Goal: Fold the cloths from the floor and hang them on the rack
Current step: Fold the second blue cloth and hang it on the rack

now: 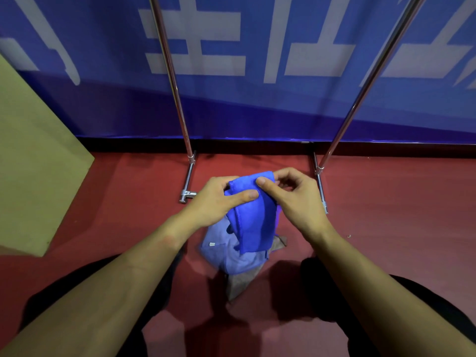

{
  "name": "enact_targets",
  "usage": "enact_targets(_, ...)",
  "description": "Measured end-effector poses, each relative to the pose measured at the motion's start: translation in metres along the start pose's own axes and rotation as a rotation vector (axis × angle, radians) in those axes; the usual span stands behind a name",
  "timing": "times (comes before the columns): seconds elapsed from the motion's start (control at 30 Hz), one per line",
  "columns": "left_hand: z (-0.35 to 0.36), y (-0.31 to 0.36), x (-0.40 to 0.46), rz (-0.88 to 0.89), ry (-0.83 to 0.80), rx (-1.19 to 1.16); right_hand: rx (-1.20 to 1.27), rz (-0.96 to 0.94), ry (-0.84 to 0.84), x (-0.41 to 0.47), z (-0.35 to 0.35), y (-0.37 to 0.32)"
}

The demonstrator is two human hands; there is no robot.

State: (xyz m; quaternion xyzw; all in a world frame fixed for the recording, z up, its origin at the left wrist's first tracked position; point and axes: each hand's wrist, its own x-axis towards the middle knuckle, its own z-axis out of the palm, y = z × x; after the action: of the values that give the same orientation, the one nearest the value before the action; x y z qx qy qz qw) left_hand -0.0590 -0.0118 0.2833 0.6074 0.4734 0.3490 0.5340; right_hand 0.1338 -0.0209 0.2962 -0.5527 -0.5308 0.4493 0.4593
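A bright blue cloth point(253, 217) hangs folded between both hands above the red floor. My left hand point(216, 199) pinches its upper left edge with thumb on top. My right hand point(296, 194) grips the upper right corner. Below it on the floor lie a paler blue cloth point(226, 256) with a small white tag and a grey-brown cloth point(239, 284) partly under it. The metal rack rises behind, with its left pole point(177, 99) and right pole point(365, 86); its top bar is out of view.
The rack's feet point(188, 191) rest on the red floor point(128, 197) just beyond my hands. A blue banner with white characters point(257, 60) covers the wall. A tan board point(33, 163) stands at the left. My dark-trousered knees point(334, 292) flank the cloth pile.
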Motion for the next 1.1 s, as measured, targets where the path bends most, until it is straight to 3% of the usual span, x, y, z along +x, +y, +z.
enact_targets(0.07, -0.001, 0.004, -0.001, 0.010, 0.007, -0.061, 0.106, 0.021, -0.043, 0.004, -0.004, 0.001)
enact_targets(0.13, -0.001, 0.004, -0.001, 0.006, 0.040, -0.129, 0.237, 0.061, -0.202, 0.004, -0.007, -0.001)
enact_targets(0.23, -0.002, 0.006, 0.001, -0.027, 0.115, -0.280, 0.164, 0.094, -0.397, 0.001, -0.007, -0.003)
enact_targets(0.4, -0.004, -0.004, 0.007, -0.022, 0.230, -0.161, 0.065, 0.132, -0.289, -0.003, -0.002, -0.003)
enact_targets(0.5, 0.003, -0.010, 0.009, -0.009, 0.466, 0.061, -0.068, 0.133, -0.151, -0.001, 0.001, 0.005)
enact_targets(0.57, 0.016, -0.008, 0.004, -0.015, 0.566, 0.042, -0.142, 0.135, -0.040, 0.001, 0.003, 0.013)
enact_targets(0.67, 0.045, -0.015, 0.001, -0.127, 0.431, -0.116, -0.117, 0.121, 0.006, 0.001, 0.009, 0.019)
enact_targets(0.73, 0.059, -0.017, -0.001, -0.166, 0.336, -0.117, 0.032, 0.151, -0.019, 0.000, 0.015, 0.017)
enact_targets(0.9, 0.060, -0.015, -0.002, -0.157, 0.292, -0.273, 0.300, 0.263, -0.071, 0.000, 0.023, 0.016)
enact_targets(1.1, 0.060, -0.019, -0.007, -0.096, 0.266, -0.036, 0.254, 0.252, -0.025, -0.003, 0.024, 0.019)
